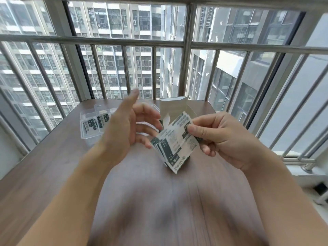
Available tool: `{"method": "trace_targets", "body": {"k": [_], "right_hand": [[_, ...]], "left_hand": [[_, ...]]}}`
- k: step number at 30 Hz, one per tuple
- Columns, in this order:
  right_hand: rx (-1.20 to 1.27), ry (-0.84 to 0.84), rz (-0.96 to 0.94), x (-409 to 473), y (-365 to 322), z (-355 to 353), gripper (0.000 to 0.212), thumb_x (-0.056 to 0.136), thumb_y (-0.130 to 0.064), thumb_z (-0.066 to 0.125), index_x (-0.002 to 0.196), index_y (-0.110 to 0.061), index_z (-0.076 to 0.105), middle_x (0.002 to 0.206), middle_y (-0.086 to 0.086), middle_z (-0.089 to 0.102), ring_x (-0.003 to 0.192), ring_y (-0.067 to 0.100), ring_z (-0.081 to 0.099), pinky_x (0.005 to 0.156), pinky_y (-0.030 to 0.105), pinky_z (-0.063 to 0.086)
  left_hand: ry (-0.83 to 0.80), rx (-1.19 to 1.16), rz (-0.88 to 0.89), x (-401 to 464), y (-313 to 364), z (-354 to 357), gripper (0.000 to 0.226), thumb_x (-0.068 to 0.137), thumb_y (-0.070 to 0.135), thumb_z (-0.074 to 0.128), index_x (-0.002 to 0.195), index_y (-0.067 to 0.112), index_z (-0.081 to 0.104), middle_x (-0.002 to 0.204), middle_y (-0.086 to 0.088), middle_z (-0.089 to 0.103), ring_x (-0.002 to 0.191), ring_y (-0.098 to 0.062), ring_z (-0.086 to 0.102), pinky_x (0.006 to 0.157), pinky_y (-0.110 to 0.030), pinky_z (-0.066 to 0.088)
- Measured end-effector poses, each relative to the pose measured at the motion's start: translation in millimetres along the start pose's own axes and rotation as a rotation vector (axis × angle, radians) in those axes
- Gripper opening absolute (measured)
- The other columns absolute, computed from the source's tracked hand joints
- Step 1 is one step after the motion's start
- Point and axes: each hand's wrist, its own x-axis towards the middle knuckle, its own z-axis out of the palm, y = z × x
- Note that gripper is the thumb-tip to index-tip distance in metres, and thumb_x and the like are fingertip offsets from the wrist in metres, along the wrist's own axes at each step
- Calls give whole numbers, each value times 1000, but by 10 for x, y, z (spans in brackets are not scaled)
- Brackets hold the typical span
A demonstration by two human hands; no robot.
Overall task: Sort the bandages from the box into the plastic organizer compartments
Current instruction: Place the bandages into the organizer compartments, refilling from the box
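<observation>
My right hand (221, 137) pinches a fanned stack of white and dark green bandage packets (175, 144) above the middle of the wooden table (53, 174). My left hand (129, 128) hovers just left of the stack, fingers spread and loosely curved, holding nothing. Behind the stack stands the open white bandage box (177, 108) with its flaps up. A clear plastic organizer (92, 125) lies at the far left of the table, and several bandage packets (96, 122) lie in its compartments. My left hand hides the organizer's right part.
The table reaches a metal window railing (110, 39) at its far edge. High-rise buildings show beyond the glass. A white ledge (301, 167) with a metal rail post runs along the right side of the table.
</observation>
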Motion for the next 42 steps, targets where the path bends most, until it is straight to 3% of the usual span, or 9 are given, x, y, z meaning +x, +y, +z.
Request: {"method": "trace_targets", "body": {"k": [4, 6, 12, 16, 20, 27, 31, 36, 42], "right_hand": [[-130, -61, -81, 10, 17, 14, 26, 86, -18, 68, 103, 0, 77, 82, 17, 76, 45, 15, 53, 38, 19, 39], [-139, -70, -111, 14, 23, 37, 24, 89, -16, 67, 103, 1, 75, 76, 13, 75, 47, 19, 51, 38, 20, 37], [-242, 188, -238, 82, 108, 265, 16, 92, -20, 71, 103, -10, 77, 66, -7, 69, 50, 6, 55, 48, 25, 48], [-393, 213, -354, 57, 105, 285, 28, 92, -36, 70, 111, -16, 74, 76, -14, 73, 61, 2, 64, 56, 20, 50], [-337, 161, -328, 50, 94, 264, 68, 81, -72, 60, 128, -24, 65, 93, -14, 72, 86, 12, 70, 76, 25, 55], [-855, 21, -447, 50, 146, 316, 115, 57, -37, 93, 154, -30, 31, 142, -18, 40, 131, 7, 45, 100, 27, 48], [-782, 89, -472, 52, 140, 357, 98, 59, -17, 85, 146, -27, 41, 127, -16, 48, 90, -10, 50, 77, 14, 46], [-586, 49, -449, 44, 146, 390, 98, 63, -10, 87, 148, -29, 41, 123, -14, 49, 65, 11, 52, 62, 12, 44], [-629, 34, -497, 20, 130, 451, 110, 63, -12, 89, 154, -31, 30, 140, -8, 49, 116, 14, 61, 94, 36, 55]], "left_hand": [[-568, 69, -361, -90, 50, -36, 85, 81, 75, 58, 132, 7, 62, 124, -26, 66, 106, -36, 69, 72, -39, 63], [-648, -36, -401, -118, 1, 67, 80, 83, 69, 63, 133, 6, 61, 123, -30, 65, 108, -39, 68, 76, -41, 63], [-423, -175, -435, -96, -153, 361, 30, 90, 36, 64, 104, 10, 70, 76, -12, 58, 64, -22, 64, 43, -23, 52], [-447, -306, -399, -93, -133, 342, 31, 88, 27, 68, 112, 9, 60, 71, -4, 51, 57, -12, 55, 40, -18, 45], [-400, -316, -341, -106, -130, 423, 27, 86, 26, 68, 104, 8, 60, 69, -3, 53, 56, -12, 57, 43, -20, 49], [-285, -231, -283, -91, -197, 497, 29, 83, 37, 69, 69, 12, 62, 65, -7, 51, 53, -15, 58, 50, -23, 51], [-343, -361, -250, -67, -220, 494, 46, 81, 52, 73, 89, 8, 63, 74, -7, 55, 65, -18, 60, 62, -25, 55], [-397, -549, -271, -73, -161, 441, 59, 90, 61, 49, 116, 9, 61, 83, -10, 56, 72, -23, 64, 73, -33, 59], [-265, -345, -231, -84, -174, 499, 46, 90, 53, 56, 100, 8, 56, 73, -8, 49, 55, -18, 57, 54, -27, 52]]}}
